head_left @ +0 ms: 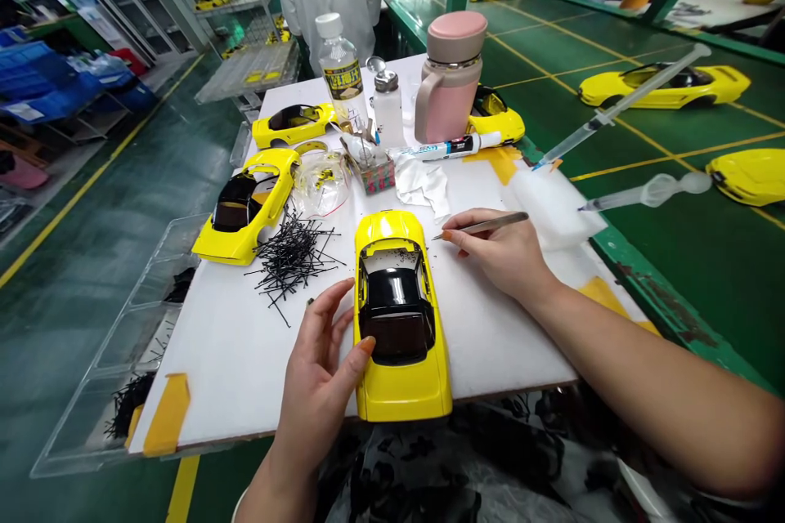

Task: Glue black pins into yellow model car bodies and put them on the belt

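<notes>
A yellow model car body (pixel 405 392) with a black roof and dark rear window lies on the white work board, close to its front edge. My left hand (pixel 320 368) grips its left side, thumb on the yellow edge near the rear window and fingers along the flank. In my right hand (pixel 509 257) is a pair of metal tweezers (pixel 500 222), pinched between thumb and fingers. The tips point left, just beside the car's front right side. Whether they hold anything is too small to tell. Tiny dark bits lie around the car's windshield opening.
Left of the car lies a heap of thin black sprue-like sticks (pixel 294 253), beside another yellow car body (pixel 245 204). Behind stand a plastic bottle (pixel 342 69), a small dispenser bottle (pixel 388 108) and a pink mug (pixel 452 90). Two syringes (pixel 625 102) lean at the right.
</notes>
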The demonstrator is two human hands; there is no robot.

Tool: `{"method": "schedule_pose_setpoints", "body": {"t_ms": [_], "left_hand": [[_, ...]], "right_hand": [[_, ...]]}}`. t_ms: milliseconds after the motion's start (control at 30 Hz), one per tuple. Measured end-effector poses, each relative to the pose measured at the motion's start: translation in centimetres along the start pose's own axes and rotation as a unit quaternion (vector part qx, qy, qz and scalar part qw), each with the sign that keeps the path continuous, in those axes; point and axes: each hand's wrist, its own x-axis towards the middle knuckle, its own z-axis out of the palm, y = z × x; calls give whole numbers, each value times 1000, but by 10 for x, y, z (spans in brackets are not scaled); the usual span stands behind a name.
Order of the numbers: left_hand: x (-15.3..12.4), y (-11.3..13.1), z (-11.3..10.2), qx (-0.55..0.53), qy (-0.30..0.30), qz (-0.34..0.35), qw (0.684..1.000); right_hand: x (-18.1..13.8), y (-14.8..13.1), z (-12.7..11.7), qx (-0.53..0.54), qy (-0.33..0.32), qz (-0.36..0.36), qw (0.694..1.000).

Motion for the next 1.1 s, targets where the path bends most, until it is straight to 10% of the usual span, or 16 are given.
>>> {"method": "schedule_pose_setpoints", "body": {"t_ms": [1100], "left_hand": [[0,1,0,-1,-10,1,1000]], "right_hand": [[-9,-10,-7,-16,-32,9,999]]}}
